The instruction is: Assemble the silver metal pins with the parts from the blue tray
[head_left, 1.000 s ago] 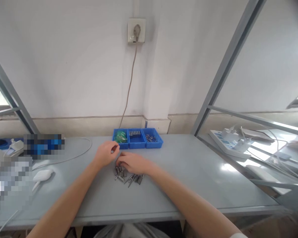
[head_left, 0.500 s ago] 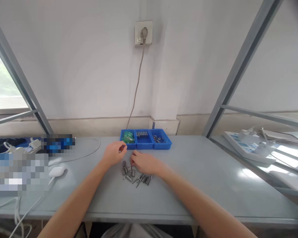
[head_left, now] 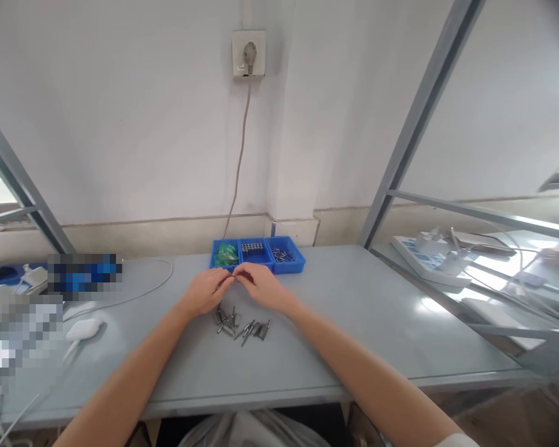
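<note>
My left hand [head_left: 207, 290] and my right hand [head_left: 261, 285] meet at the fingertips in front of the blue bins. Both are pinched closed on something too small to make out. Below them, loose metal parts [head_left: 256, 329], cylinders and thin pins, lie on the grey table [head_left: 279, 372]. Three joined blue bins stand behind my hands: the left bin [head_left: 218, 243] holds green bags, the middle bin [head_left: 256, 257] has rows of small metal pieces at its back, and the right bin [head_left: 295, 267] contains loose metal pins.
At the left lie a white adapter [head_left: 84, 329], cables and a partly blurred blue-and-black object [head_left: 81, 273]. Metal frame bars [head_left: 410, 118] rise at the right, with white devices [head_left: 428, 264] beyond them. A socket [head_left: 248, 54] with a cord is on the wall.
My right hand has moved up from the loose metal parts to meet my left hand at the fingertips. The whole view has shifted, with the bins now further left in it.
</note>
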`<state>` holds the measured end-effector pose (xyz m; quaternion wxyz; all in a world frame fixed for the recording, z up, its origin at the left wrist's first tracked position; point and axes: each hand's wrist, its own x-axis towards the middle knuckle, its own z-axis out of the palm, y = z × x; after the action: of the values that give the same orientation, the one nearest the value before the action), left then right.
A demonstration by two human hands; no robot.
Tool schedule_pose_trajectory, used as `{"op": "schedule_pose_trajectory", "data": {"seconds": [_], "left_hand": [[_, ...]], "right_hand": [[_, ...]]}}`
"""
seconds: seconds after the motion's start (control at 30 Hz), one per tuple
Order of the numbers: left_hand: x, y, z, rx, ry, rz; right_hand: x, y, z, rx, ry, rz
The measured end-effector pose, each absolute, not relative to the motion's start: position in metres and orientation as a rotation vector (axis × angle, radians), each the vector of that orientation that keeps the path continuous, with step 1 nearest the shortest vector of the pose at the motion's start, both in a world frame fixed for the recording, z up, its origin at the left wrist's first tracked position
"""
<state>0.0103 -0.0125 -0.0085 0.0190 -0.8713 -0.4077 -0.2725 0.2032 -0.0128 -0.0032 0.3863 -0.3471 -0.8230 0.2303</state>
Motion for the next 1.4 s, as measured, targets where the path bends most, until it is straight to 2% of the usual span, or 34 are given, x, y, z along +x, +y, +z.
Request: {"op": "schedule_pose_trajectory", "data": {"seconds": [0.17,0.3,0.7,0.87,1.07,1.17,1.33,1.4], "left_hand": [[0.017,-0.013,-0.012,-2.57,-1.194,-0.93],[0.014,-0.013,-0.01,-2.554,-1.123,-0.903],[0.006,-0.014,-0.008,-2.647,-1.229,-0.977],[0.006,-0.011,-0.007,-2.648,-1.297,-0.971],[0.005,-0.012,-0.005,-2.594,-1.384,-0.973],[0.003,-0.011,-0.005,-2.578,-1.392,-1.0],[-0.001,-0.006,-0.004,-2.607,-1.449,-0.974],[-0.001,-0.005,-0.004,-2.618,-1.489,-0.948]], "right_hand": [[0.197,-0.013,-0.002,-0.89,-1.685,0.997],[0.193,-0.012,-0.004,-0.896,-1.633,1.236],[0.254,-0.028,0.05,-0.488,-1.708,1.299],[0.289,-0.016,0.055,-0.749,-1.662,1.188],[0.304,0.008,0.038,-1.419,-1.589,0.832],[0.305,0.016,0.032,-1.611,-1.549,0.677],[0.29,0.013,0.028,-1.615,-1.734,0.387],[0.273,0.004,0.024,-1.468,-1.947,0.413]]}}
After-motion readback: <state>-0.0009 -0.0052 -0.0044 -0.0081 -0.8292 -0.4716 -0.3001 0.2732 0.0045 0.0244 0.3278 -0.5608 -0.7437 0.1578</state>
